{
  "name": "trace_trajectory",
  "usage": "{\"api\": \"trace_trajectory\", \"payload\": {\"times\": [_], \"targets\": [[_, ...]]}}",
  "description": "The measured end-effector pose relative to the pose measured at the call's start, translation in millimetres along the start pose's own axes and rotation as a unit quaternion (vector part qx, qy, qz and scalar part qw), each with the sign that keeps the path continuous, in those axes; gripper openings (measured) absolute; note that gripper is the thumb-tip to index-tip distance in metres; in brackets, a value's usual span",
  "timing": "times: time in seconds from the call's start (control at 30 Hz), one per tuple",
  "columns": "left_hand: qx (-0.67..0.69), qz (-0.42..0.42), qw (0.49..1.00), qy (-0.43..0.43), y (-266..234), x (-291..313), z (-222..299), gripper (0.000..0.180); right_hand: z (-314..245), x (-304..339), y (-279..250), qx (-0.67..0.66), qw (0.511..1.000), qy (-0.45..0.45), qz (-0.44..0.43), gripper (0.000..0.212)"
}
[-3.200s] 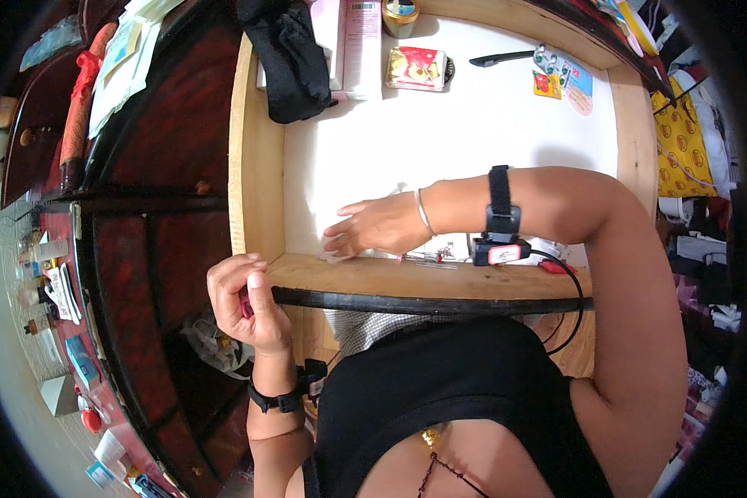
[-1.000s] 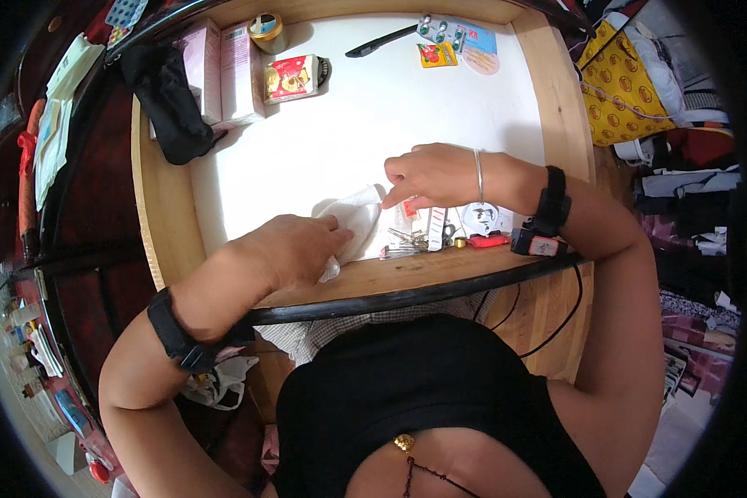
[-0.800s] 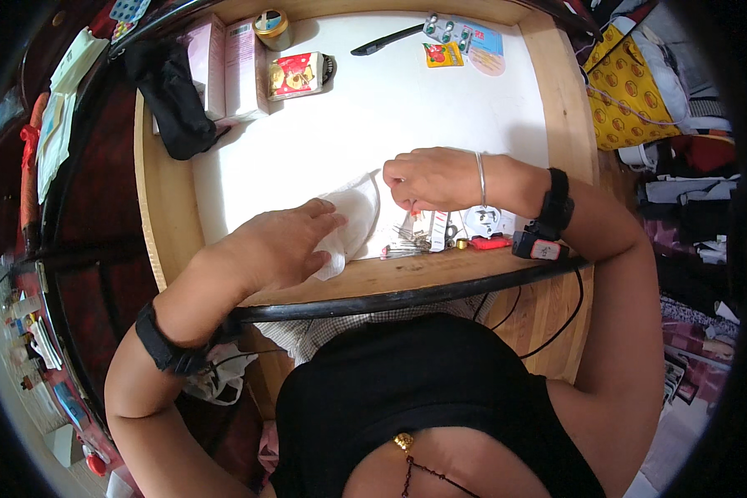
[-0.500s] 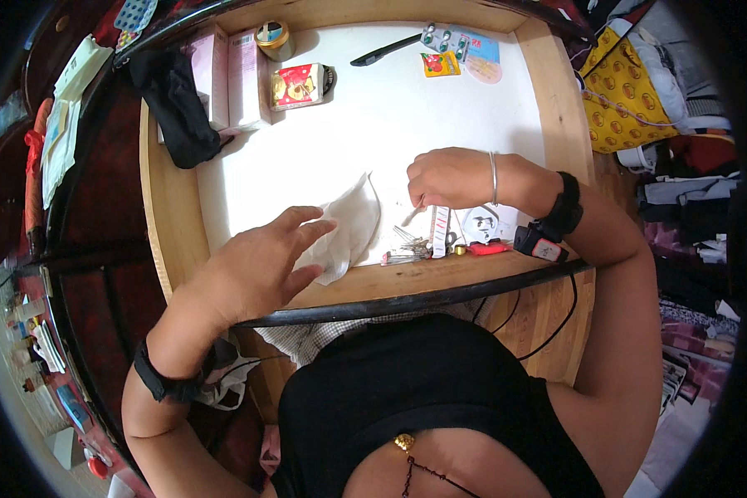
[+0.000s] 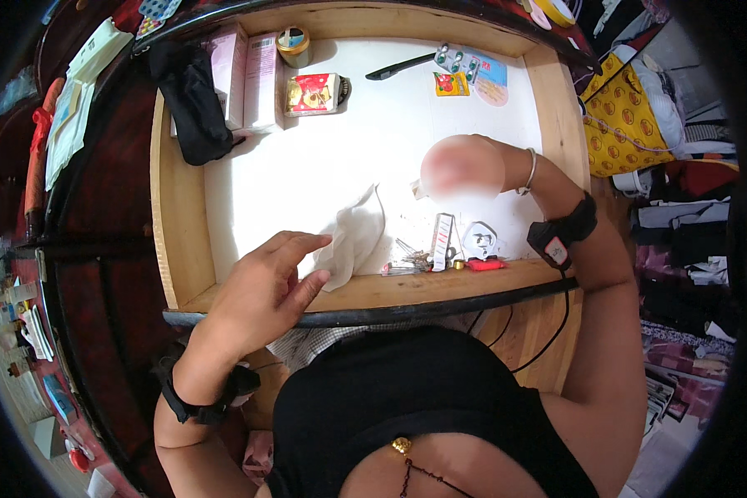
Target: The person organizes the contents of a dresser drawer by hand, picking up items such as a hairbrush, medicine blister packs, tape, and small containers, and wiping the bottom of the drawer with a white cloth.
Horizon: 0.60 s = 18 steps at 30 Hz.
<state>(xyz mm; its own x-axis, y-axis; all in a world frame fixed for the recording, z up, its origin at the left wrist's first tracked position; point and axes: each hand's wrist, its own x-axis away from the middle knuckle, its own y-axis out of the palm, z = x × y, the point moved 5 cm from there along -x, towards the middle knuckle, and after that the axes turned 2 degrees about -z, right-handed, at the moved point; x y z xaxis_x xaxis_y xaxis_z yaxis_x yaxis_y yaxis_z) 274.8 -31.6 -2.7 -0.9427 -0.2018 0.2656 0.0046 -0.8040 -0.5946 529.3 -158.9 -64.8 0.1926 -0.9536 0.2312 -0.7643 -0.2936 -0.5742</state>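
Observation:
Over the drawer's front left corner is my left hand, open, thumb and fingers apart. Its fingertips are at the edge of a thin white tissue lying crumpled in the drawer; I cannot tell if they touch. My right hand is above the right half of the drawer. A blur covers its fingers, but its shape looks closed, and a small whitish bit shows at its left side. Below it lie metal hairpins, a white strip with red marks, a clear packet and a red item.
At the back left stand pink boxes, a black cloth item, a gold-lidded jar and a red-and-cream packet. A black pen-like stick, a capsule blister pack and a yellow packet lie at the back right.
My right hand has lifted and moved slightly right, away from the small items. My left hand has shifted a little down and stays open. The whole view has shifted slightly.

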Motion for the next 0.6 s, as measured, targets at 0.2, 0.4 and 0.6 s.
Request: {"api": "trace_trajectory", "payload": {"times": [0.2, 0.4, 0.6], "targets": [[0.143, 0.055, 0.988, -0.025, 4, -1, -13, 0.023, -10, -1, -6, -0.304, 0.945, 0.120, -0.007, 0.031], [0.338, -0.016, 0.936, -0.097, 9, -52, 3, 0.034, -35, -2, 1, -0.445, 0.890, 0.100, -0.004, 0.030], [0.369, -0.100, 0.916, -0.122, 26, -92, 17, 0.026, -42, -7, 7, -0.413, 0.904, 0.104, 0.031, 0.028]]}}
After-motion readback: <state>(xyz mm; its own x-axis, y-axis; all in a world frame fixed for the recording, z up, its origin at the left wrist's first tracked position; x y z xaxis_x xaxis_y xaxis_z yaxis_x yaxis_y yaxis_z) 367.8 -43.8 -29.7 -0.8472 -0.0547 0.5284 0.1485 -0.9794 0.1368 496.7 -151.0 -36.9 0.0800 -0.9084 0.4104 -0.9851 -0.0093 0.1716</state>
